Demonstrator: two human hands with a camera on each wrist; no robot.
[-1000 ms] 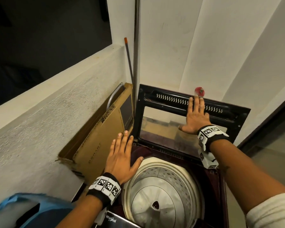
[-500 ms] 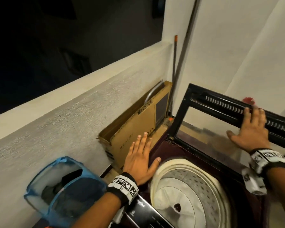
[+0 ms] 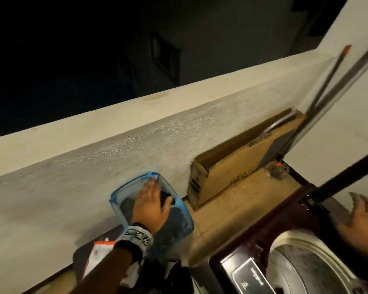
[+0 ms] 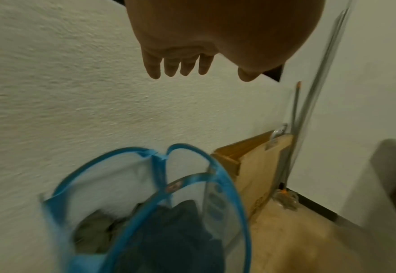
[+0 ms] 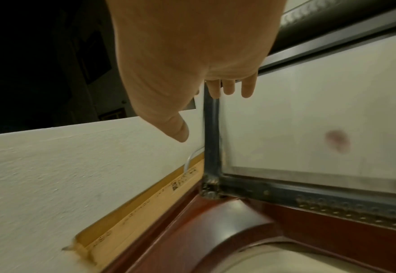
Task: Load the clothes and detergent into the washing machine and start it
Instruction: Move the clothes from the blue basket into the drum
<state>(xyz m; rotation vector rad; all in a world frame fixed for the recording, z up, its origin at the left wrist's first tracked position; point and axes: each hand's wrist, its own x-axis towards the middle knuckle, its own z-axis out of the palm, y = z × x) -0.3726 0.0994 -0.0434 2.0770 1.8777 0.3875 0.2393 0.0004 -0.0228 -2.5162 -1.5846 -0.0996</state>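
Balcony wall bg; blurred left hand (image 3: 150, 205) hides clothes (image 3: 126, 205) in hamper (image 3: 115, 195).

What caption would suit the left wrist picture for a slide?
Open left hand hovering above a blue laundry basket of dark clothes beside a white wall.

Item count: two hands, left hand (image 3: 150, 206) and right hand (image 3: 358, 228); one washing machine (image 3: 249, 247) with one raised lid (image 5: 308, 110); one blue laundry basket (image 3: 180, 205); one cardboard box (image 3: 232, 166); two poles (image 3: 336, 68).
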